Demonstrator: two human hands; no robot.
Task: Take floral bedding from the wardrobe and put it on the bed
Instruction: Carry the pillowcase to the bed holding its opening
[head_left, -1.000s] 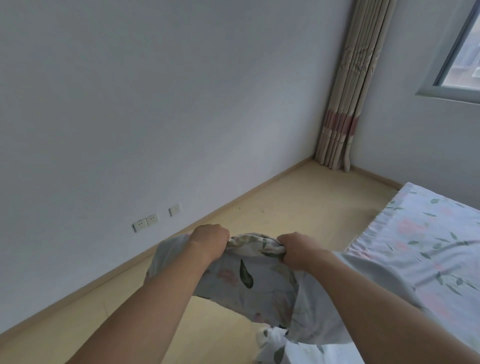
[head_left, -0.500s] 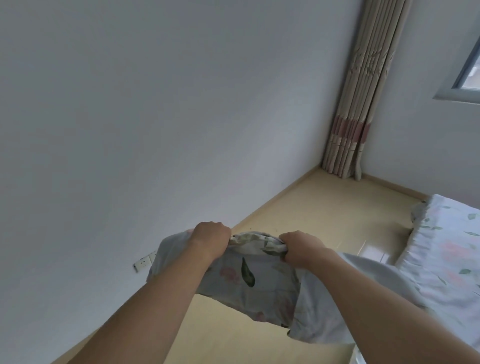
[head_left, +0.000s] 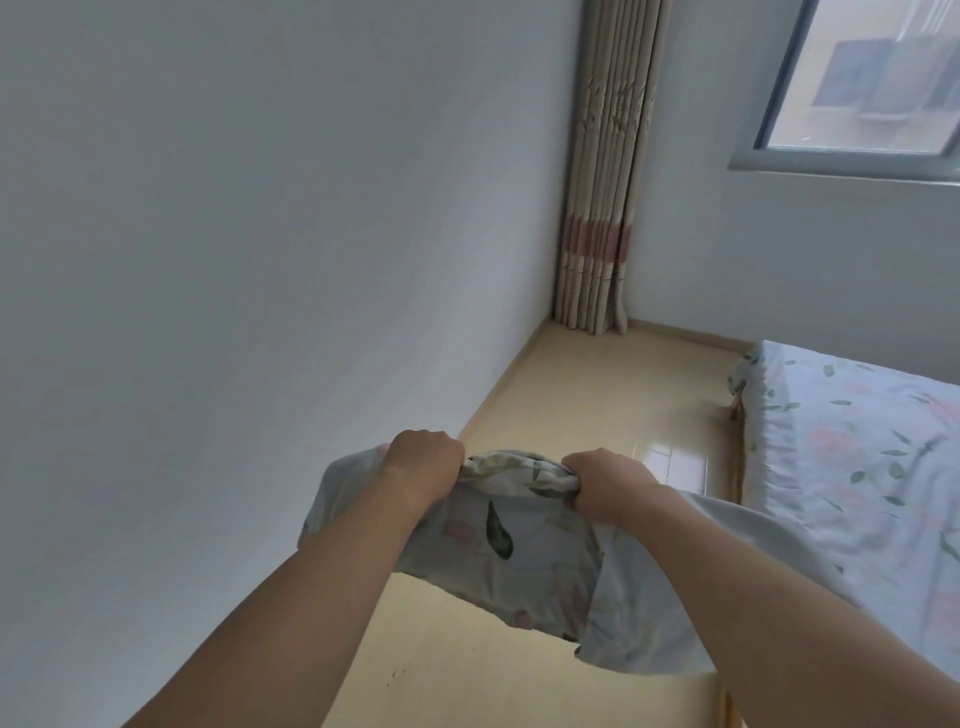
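Observation:
I hold a pale blue floral bedding piece (head_left: 511, 564) in front of me, bunched along its top edge. My left hand (head_left: 423, 460) grips the bunched edge on the left and my right hand (head_left: 605, 480) grips it on the right, both fists closed. The cloth hangs down between and below my forearms, above the floor. The bed (head_left: 857, 467) stands at the right, covered with a matching floral sheet. The wardrobe is out of view.
A plain white wall fills the left. A beige pleated curtain (head_left: 605, 182) hangs in the far corner beside a window (head_left: 862, 88) at top right. Light wooden floor (head_left: 587, 395) runs between the wall and the bed.
The view has tilted upward and swung, so the wall sockets dropped out of sight and the window came in. My hands keep the same grip on the bedding.

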